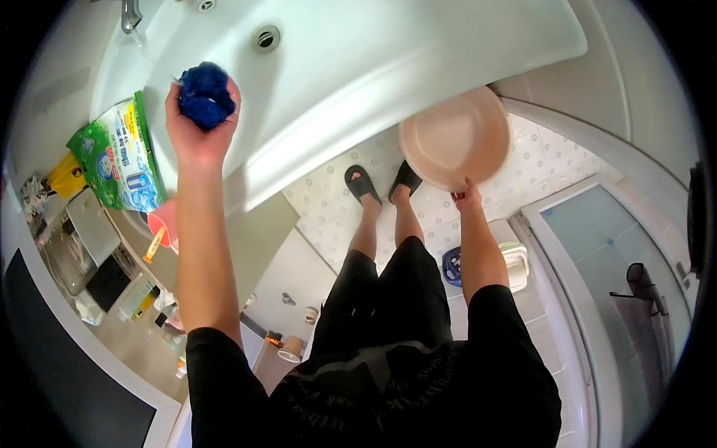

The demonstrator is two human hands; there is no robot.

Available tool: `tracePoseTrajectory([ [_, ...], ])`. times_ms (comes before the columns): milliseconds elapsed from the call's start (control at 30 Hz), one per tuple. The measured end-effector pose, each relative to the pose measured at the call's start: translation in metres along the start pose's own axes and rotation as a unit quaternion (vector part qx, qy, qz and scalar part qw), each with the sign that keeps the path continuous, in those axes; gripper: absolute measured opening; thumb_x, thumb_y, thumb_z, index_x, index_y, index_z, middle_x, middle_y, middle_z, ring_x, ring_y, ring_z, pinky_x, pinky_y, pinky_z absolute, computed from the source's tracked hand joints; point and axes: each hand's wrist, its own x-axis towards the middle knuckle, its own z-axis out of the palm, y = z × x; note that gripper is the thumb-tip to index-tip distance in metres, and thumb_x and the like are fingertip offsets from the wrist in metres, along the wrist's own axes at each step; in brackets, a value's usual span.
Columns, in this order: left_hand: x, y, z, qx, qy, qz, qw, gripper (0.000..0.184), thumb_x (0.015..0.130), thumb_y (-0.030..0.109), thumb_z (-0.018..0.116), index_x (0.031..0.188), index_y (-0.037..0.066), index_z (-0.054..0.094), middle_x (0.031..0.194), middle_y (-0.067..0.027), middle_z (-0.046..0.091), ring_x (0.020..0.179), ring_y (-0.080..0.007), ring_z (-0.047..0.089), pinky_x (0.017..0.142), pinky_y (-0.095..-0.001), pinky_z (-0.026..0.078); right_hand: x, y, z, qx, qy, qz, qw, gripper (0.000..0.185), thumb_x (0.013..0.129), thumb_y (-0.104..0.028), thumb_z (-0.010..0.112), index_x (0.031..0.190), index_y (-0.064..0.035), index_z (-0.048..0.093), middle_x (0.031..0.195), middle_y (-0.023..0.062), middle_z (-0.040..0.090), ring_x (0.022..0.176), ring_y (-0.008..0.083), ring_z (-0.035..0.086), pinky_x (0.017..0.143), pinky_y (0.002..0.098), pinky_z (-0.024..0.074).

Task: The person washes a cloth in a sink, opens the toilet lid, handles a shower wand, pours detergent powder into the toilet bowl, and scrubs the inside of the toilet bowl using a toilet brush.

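Observation:
My left hand [200, 143] is closed from below around a dark blue, bunched-up wet cloth [205, 95], over the left side of the white sink [358, 89]. A thin stream of water runs from the tap [131, 15] onto the cloth's edge. Lower right, my right hand [467, 196] grips the rim of a beige plastic basin [455, 138]. The basin is held above the floor, beside the sink's front edge, and nothing shows inside it. Its underside is hidden.
A green and white packet [119, 160] lies at the sink's left edge, near a pink cup [166, 218] with an orange-handled item. Shelves [112, 276] with toiletries stand at left. A glass-panelled door [612, 231] is at right. Blue and white containers [515, 265] sit on the floor.

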Motion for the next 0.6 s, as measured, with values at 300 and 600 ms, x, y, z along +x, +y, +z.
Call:
tracePoseTrajectory([
  [300, -0.047, -0.009, 0.018, -0.019, 0.026, -0.026, 0.999, 0.026, 0.093, 0.029, 0.062, 0.107, 0.008, 0.064, 0.106, -0.0119, 0.068, 0.098, -0.0282, 0.065, 0.087, -0.0452, 0.055, -0.111, -0.018, -0.074, 0.059, -0.067, 0.004, 0.996, 0.027, 0.087, -0.006, 0.059, 0.114, -0.0073, 0.058, 0.104, 0.0094, 0.061, 0.097, 0.0284, 0.062, 0.075, 0.0485, 0.0557],
  [600, -0.070, 0.004, 0.002, 0.143, 0.126, 0.013, 0.982, 0.021, 0.093, 0.028, 0.062, 0.107, 0.012, 0.059, 0.093, -0.0060, 0.066, 0.077, -0.0193, 0.062, 0.058, -0.0328, 0.051, -0.366, -0.094, -0.176, -0.055, -0.046, -0.182, 0.981, 0.052, 0.073, -0.008, 0.060, 0.121, 0.0118, 0.058, 0.116, 0.0192, 0.064, 0.104, 0.0334, 0.064, 0.091, 0.0435, 0.0532],
])
